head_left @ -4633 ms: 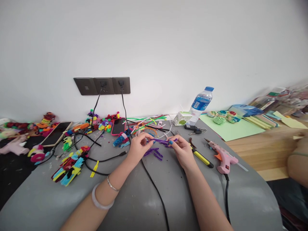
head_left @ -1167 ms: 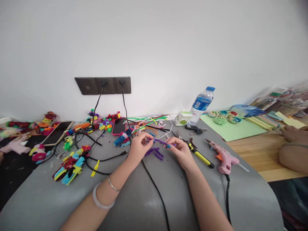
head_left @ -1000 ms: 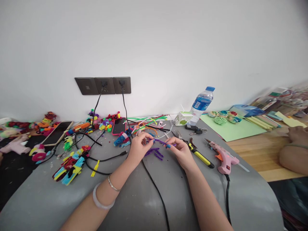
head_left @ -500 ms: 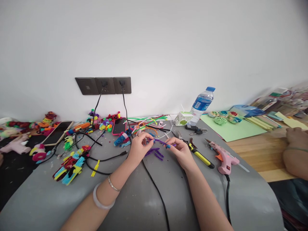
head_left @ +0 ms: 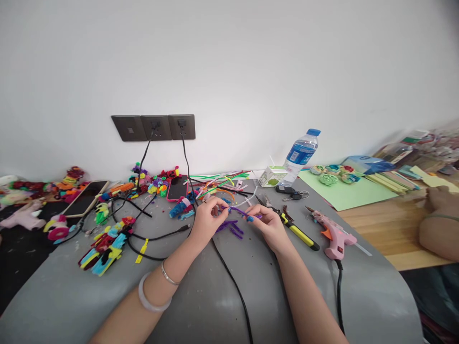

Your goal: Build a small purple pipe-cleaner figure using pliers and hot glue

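A purple pipe cleaner [head_left: 236, 209] is stretched between my two hands above the grey table [head_left: 201, 296]. My left hand [head_left: 211, 217] pinches its left end between thumb and forefinger. Its right part sits in the fingertips of my right hand [head_left: 267, 224], which are also closed. Several short purple pipe cleaner pieces [head_left: 235, 233] lie on the table just below. Behind my hands is a heap of long, many-coloured pipe cleaners [head_left: 218, 180]. Pliers with yellow-and-black handles [head_left: 299, 234] rest to the right of my right hand.
A pink glue gun [head_left: 337, 239] with a black cord lies at the right. Behind stand a water bottle [head_left: 300, 155] and a drink carton [head_left: 272, 177]. Black cables [head_left: 229, 277] cross the table; pipe cleaner figures [head_left: 107, 246] and a phone [head_left: 86, 198] are at left. Another person's arm [head_left: 439, 229] shows far right.
My hands and the purple pipe cleaner stay nearly in place. At the far right, the other person's hand and arm have shifted slightly.
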`<state>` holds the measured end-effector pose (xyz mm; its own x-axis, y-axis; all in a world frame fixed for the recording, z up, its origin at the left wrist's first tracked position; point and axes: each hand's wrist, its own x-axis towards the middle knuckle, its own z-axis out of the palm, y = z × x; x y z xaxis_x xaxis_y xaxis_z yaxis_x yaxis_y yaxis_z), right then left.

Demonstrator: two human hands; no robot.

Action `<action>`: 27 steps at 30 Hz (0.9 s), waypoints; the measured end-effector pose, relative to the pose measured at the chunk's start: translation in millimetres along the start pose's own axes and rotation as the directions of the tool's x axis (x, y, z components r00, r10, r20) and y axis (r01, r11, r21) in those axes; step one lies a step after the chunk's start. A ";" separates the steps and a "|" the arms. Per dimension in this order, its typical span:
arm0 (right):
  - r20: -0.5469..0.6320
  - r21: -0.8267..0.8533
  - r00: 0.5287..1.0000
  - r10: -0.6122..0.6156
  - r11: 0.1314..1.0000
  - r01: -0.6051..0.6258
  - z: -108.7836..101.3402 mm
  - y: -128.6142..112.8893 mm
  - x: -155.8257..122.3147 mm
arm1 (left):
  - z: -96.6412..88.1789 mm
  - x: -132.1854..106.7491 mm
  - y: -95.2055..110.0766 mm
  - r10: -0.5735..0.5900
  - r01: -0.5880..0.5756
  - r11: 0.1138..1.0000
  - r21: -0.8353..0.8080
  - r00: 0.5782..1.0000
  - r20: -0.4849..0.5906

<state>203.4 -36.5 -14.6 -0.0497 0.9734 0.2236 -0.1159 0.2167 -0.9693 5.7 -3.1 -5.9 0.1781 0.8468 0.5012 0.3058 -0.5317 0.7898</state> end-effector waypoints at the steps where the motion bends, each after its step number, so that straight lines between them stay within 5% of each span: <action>1: 0.003 -0.002 1.000 0.000 1.000 0.000 0.1 -0.3 0.0 | 0.0 -0.1 0.1 0.001 -0.001 1.000 0.001 1.000 0.000; 27: 0.009 -0.042 1.000 -0.029 0.999 0.030 1.0 -0.5 0.4 | 1.7 -2.2 5.8 0.009 -0.009 1.000 0.011 1.000 -0.022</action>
<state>202.4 -36.3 -13.9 -0.0551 0.9659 0.2529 -0.0759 0.2485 -0.9657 8.6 -8.1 -3.1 0.1598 0.8416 0.5159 0.3142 -0.5388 0.7816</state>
